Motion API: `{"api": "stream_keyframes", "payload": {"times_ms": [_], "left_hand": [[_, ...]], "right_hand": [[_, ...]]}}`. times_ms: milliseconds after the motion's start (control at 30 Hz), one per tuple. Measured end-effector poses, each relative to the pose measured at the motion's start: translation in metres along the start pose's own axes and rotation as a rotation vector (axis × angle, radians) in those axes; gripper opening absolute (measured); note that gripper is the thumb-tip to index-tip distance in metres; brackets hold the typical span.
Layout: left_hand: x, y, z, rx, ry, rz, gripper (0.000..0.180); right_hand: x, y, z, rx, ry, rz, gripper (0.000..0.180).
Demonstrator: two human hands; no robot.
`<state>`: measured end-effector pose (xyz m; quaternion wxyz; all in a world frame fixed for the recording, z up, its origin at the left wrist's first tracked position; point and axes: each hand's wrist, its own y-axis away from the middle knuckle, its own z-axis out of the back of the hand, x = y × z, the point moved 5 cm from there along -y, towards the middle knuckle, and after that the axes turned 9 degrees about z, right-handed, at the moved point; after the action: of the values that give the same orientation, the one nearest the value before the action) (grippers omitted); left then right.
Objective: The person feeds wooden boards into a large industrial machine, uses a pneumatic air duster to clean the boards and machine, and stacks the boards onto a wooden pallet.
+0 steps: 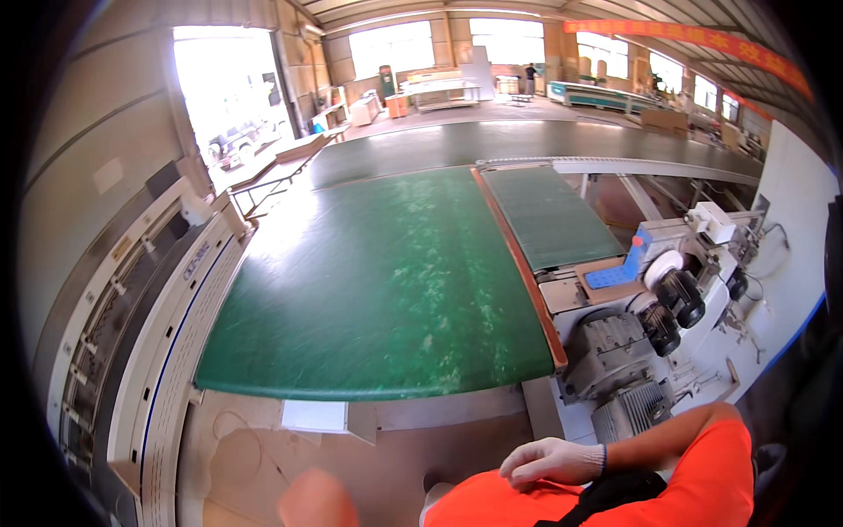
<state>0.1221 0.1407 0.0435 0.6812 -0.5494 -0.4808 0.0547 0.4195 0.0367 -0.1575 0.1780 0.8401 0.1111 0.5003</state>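
A wide green conveyor belt (386, 281) fills the middle, a narrower green belt (549, 215) beside it. 3 grey motors (615, 351) sit right; a parked vehicle (235, 140), probably, stands outside the doorway.

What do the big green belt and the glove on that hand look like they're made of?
The green belt looks like matte rubber or PVC, scuffed with pale streaks. The white glove on the right hand looks like knitted fabric, with a blue cuff edge; whether it is coated cannot be told.

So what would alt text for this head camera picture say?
A white-gloved hand rests on an orange-clad body at the bottom edge, before a wide green conveyor belt in a workshop. Grey motors sit at the belt's right; a white machine runs along its left.
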Motion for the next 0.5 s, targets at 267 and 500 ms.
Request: {"api": "stream_keyframes", "payload": {"times_ms": [267,500], "left_hand": [[0.134,0.065,0.02,-0.382,0.511,-0.041,0.003],[0.201,0.117,0.032,-0.405,0.552,0.058,0.008]], "right_hand": [[0.003,0.039,0.017,-0.517,-0.017,0.234,0.036],[0.037,0.023,-0.015,-0.727,-0.025,0.253,0.037]]}}
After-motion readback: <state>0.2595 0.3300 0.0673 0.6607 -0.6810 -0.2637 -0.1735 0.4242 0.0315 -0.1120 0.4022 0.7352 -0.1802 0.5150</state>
